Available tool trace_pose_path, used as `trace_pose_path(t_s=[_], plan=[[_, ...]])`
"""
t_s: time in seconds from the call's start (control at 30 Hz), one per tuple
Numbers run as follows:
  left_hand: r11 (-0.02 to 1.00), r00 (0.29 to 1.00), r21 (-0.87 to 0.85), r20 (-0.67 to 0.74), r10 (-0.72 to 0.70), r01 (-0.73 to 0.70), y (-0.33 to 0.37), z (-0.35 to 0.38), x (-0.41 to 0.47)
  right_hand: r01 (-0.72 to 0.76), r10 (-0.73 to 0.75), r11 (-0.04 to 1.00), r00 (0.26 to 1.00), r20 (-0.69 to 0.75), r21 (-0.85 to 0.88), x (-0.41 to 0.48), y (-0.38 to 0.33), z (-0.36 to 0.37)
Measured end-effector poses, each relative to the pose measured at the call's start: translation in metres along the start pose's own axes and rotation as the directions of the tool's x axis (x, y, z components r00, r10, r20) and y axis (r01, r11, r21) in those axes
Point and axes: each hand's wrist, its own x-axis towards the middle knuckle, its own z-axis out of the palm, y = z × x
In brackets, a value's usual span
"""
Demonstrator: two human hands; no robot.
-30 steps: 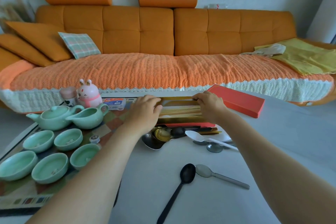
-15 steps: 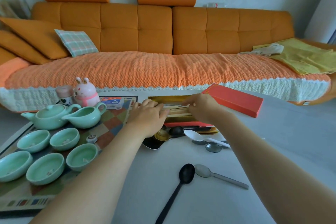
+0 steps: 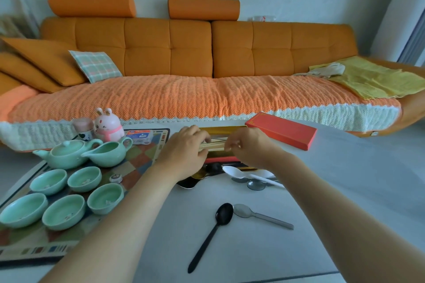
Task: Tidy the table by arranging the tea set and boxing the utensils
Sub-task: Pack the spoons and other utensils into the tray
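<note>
From the head camera I look down over a pale grey table that stands in front of a long orange sofa, whose seat is covered by a woven orange throw with a white edge. A plaid cushion leans at the sofa's left end and a yellow cloth lies at its right.

Both hands meet over the open gold-lined box at the far middle of the table. The left hand has its fingers curled over one end of the pale chopsticks and the right hand pinches the other end (the sticks lie level, just above the box or in it; I cannot tell which). The red lid lies just to the right of the box.

On the patterned mat to the left, the teapot and pitcher stand side by side behind five green cups, with a pink rabbit figure behind them. A white plastic spoon lies among other utensils just in front of the box. Nearer to me, a black spoon and a metal spoon lie with their bowls almost touching.
</note>
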Motion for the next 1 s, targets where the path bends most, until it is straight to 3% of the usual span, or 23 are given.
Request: trace_pose_path(t_s=[0.27,0.43,0.5,0.8,0.9,1.0], plan=[[0.991,0.958,-0.134,0.285,0.027,0.012,0.043,-0.014,-0.02,-0.021,0.015,1.0,0.95,0.312,0.016,-0.044,-0.026,-0.015],[0.993,0.831,-0.108,0.556,0.026,0.041,0.062,-0.024,-0.039,0.01,0.018,0.999,0.84,0.543,-0.049,-0.059,-0.038,-0.029],[0.997,0.8,-0.068,0.6,0.014,0.033,0.065,-0.024,-0.045,0.012,0.04,0.996,0.812,0.583,-0.085,-0.063,-0.038,-0.027],[0.99,0.834,-0.083,0.55,-0.05,0.114,0.062,-0.018,-0.05,-0.065,0.103,0.994,0.857,0.505,-0.092,-0.062,-0.035,-0.015],[0.983,0.866,-0.105,0.494,-0.078,0.148,0.057,-0.013,-0.046,-0.107,0.128,0.991,0.917,0.378,-0.078,-0.055,-0.032,-0.018],[0.938,0.921,-0.266,0.373,-0.114,0.224,0.053,-0.014,-0.037,-0.1,0.102,0.995,0.969,0.226,-0.021,-0.048,-0.027,-0.017]])
